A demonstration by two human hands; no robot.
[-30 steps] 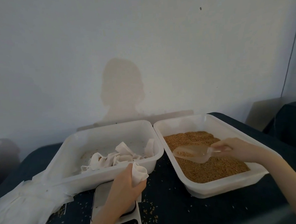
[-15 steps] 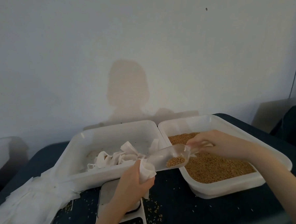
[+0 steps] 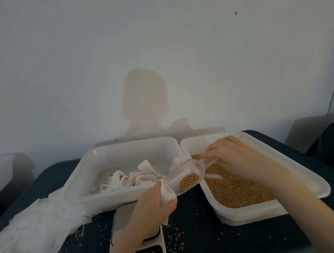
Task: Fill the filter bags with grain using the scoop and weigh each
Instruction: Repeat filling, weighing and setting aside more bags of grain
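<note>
My left hand (image 3: 150, 206) grips a white filter bag (image 3: 166, 193) above the scale (image 3: 119, 223), its mouth facing right. A clear plastic scoop (image 3: 181, 174) with a small heap of brown grain (image 3: 188, 181) in it points down and left, its lip at the bag's mouth. My right hand (image 3: 233, 153) holds the scoop's handle over the white grain tray (image 3: 280, 168). Grain in the tray (image 3: 233, 188) lies under my right forearm.
A second white tray (image 3: 83, 175) on the left holds several filled filter bags (image 3: 130, 178). A pile of flat empty bags (image 3: 32, 230) lies at the front left on the dark table (image 3: 216, 239). Loose grains are scattered around the scale. A wall stands close behind.
My right hand lifted the scoop out of the grain tray, swung it left and tilted it down to the bag's mouth. My left hand kept holding the bag over the scale.
</note>
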